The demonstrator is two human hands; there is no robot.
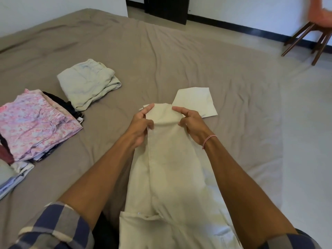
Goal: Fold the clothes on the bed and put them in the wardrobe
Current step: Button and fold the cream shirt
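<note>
Cream trousers (pixel 170 177) stretch from the near edge of the bed toward its middle. My left hand (pixel 142 124) and my right hand (pixel 192 123) each pinch one side of a raised trouser leg end, holding it just above the bed. The other leg end (pixel 195 101) lies flat on the sheet beyond my right hand. A folded pale green garment (pixel 88 83) sits further left. At the left edge is a stack topped by a folded pink floral garment (pixel 34 123), with dark clothes under it.
The bed (pixel 161 56) wears a wrinkled taupe sheet. More folded clothes (pixel 12 177) lie at the near left edge. A wooden chair (pixel 312 36) stands on the white floor to the right. A dark doorway (pixel 167 9) is beyond the bed.
</note>
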